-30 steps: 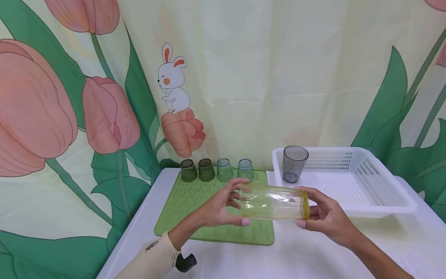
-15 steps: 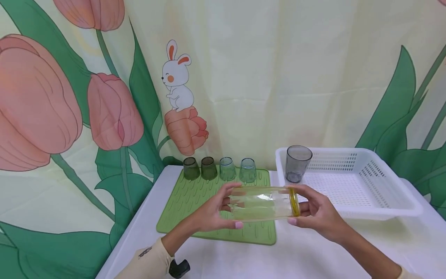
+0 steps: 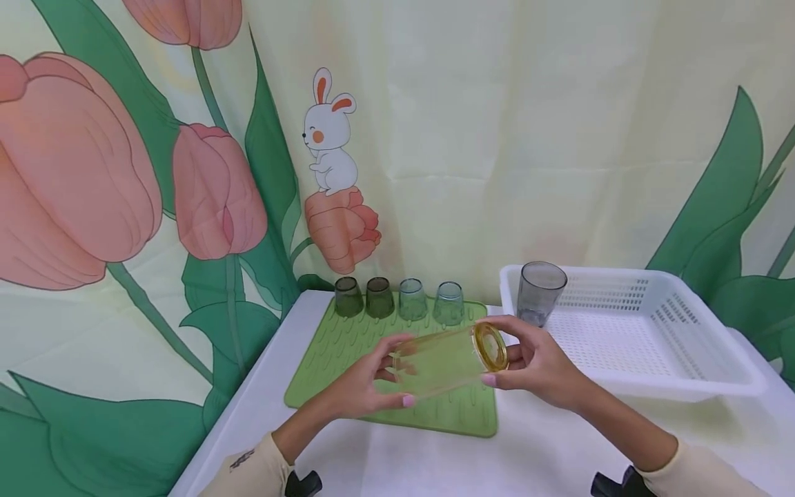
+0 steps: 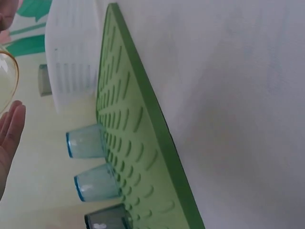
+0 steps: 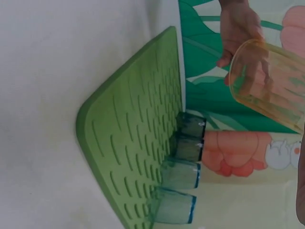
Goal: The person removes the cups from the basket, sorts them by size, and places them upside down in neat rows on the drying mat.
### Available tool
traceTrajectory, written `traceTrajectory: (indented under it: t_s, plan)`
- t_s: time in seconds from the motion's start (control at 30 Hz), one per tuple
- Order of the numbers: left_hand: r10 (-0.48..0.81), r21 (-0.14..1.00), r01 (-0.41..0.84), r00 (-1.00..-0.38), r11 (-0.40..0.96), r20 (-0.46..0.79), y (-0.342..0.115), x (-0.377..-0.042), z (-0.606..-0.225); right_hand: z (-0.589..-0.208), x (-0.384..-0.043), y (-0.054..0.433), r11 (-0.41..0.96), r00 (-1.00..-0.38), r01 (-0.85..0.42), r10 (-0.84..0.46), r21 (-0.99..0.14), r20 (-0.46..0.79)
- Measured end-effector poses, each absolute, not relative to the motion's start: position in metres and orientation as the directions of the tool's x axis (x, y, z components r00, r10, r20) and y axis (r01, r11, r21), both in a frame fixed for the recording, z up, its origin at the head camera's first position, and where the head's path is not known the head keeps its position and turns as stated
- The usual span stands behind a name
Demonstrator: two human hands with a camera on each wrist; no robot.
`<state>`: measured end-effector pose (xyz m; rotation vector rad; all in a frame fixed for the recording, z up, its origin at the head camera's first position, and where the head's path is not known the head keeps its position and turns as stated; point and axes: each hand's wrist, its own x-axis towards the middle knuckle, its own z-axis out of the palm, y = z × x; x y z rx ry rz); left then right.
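A clear yellow drinking glass (image 3: 437, 360) is held sideways above the green drying mat (image 3: 348, 366), its thick amber base up and to the right. My left hand (image 3: 366, 390) grips the mouth end, thumb below and fingers behind. At the base end, my right hand (image 3: 540, 359) holds it between thumb and fingers. The right wrist view shows the left hand (image 5: 238, 28) at the glass's rim, some fingers visible through the wall. Only part of the glass (image 4: 7, 78) enters the left wrist view.
Along the mat's back edge, two dark glasses (image 3: 379, 297) and two bluish glasses (image 3: 413, 299) stand upside down. A white perforated basket (image 3: 695, 386) sits to the right with an upright grey glass (image 3: 542, 293) in its left back corner. Behind hangs a tulip-printed curtain (image 3: 466, 138).
The yellow glass has shifted left and tilted, its base end now raised and turned to face the head camera. Both hands moved with it. The head view has swung slightly left.
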<state>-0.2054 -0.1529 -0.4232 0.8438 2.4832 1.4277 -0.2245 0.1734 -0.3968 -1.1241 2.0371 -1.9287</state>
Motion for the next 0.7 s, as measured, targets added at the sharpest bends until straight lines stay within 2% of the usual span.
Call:
traceTrajectory:
  t_s: [0.3,0.7]
  plan:
    - [0.460,0.803,0.385,-0.874,0.456,0.158,-0.189,-0.204,-0.428,-0.387,-0.241,0.150,-0.005,-0.747,-0.401,-0.577,-0.916,0.330]
    - [0.322,0.743,0.226,-0.947,0.630,0.015,-0.235,-0.203,-0.438,-0.376,-0.271,0.123,0.083,-0.772,-0.350,-0.589,-0.933,0.237]
